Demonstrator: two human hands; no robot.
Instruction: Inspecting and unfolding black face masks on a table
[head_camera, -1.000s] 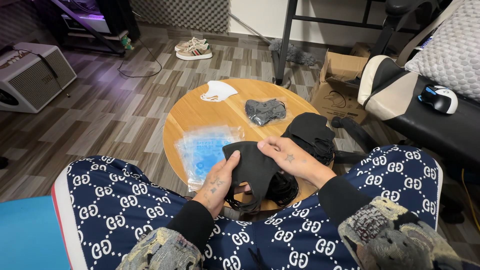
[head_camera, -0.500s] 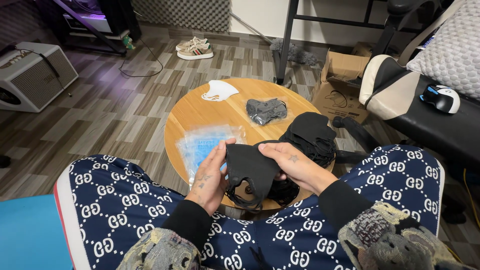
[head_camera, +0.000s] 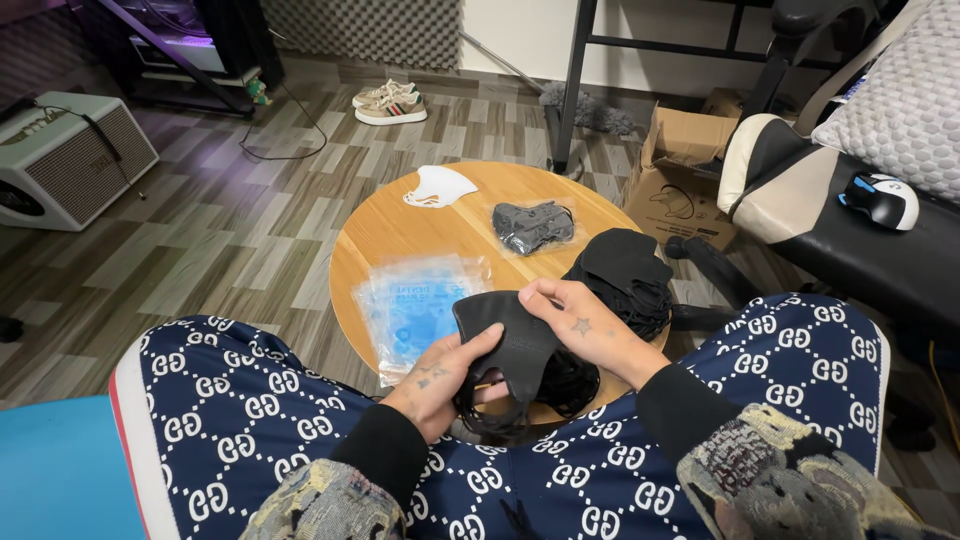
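Nearby, packets (head_camera: 418, 310), apparently masks, flank held mask (head_camera: 505, 335).

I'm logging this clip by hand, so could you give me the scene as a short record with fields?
left hand: holds black mask from below
right hand: pinches mask's top edge
table: round, wooden
on table: clear packets, white mask, grey bagged masks, black mask pile
floor: shoes, cardboard box
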